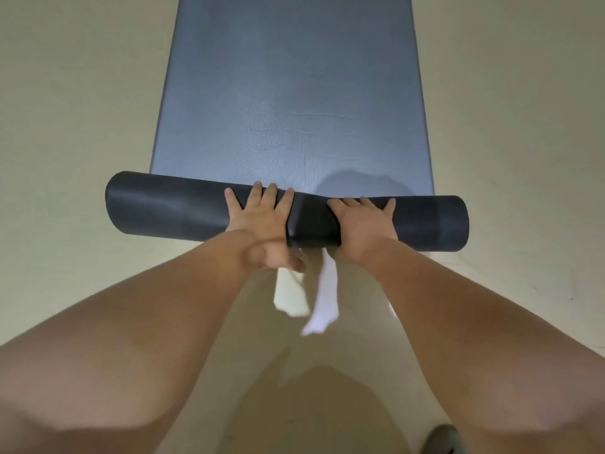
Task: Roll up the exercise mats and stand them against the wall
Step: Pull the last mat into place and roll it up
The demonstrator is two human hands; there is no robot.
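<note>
Dark grey is the roll [163, 208] under our palms. Our left hand [262, 221] and right hand [363, 224] press on its middle, side by side, fingers straight and spread. The unrolled blue-grey part of the exercise mat [288, 93] stretches ahead on the beige floor [65, 126]. Two blurred white shapes [324, 299] show between our wrists.

I see one exercise mat [289, 103], blue-grey with a fine texture, lying flat on the floor [82, 109] and running straight away from me to the top edge of the view. Its near end is wound into a thick roll [163, 209], whose outer face is darker, nearly charcoal, and smooth. The roll lies crosswise, reaching past both side edges of the flat stretch, and is dented at its middle.
</note>
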